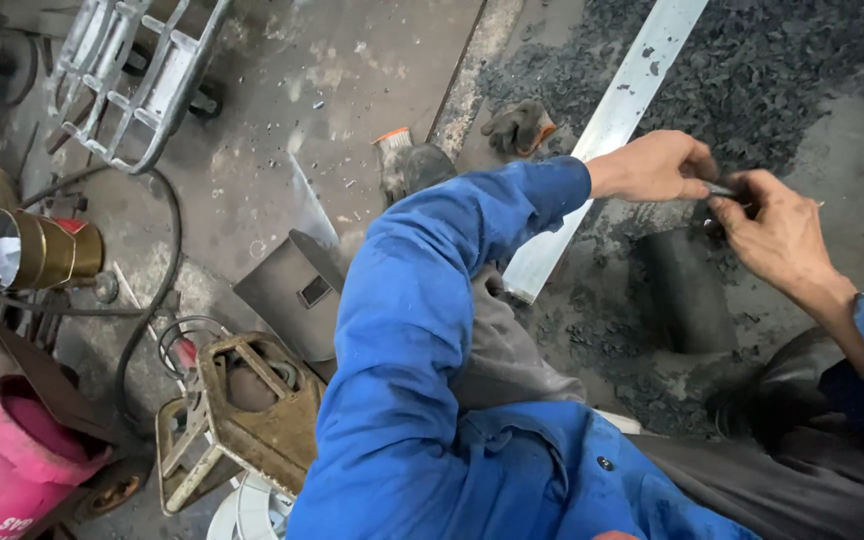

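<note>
Where the head view looks down past a blue sleeve (422,330), the following is recorded.

Left hand (652,168): closed in a pinch, thumb and fingers shut on one end of a small dark metal piece (724,190). Right hand (777,232): fingers curled about the other end of the same piece, which is held between the two hands, clear of the floor. Its exact shape cannot be told, being mostly hidden by the fingers; it may be a short rod or bit.

Handling, as judged: stiff, light, thin, likely smooth and somewhat slippery with grime; best taken by fingertip pinch at its ends, as it is now held.

Below the hands: a dark pipe section (687,290) lying on the floor, with black scrap chips (782,70) spread beyond the hands. Just behind the left hand: a long pale metal bar (612,120) laid diagonally. Beyond the left forearm: two worn work gloves (520,126).

Far to the left of the hands: a pink gas cylinder (22,460), a brass-coloured can (42,250), a rusty metal frame (252,410), a black cable (157,290).
</note>
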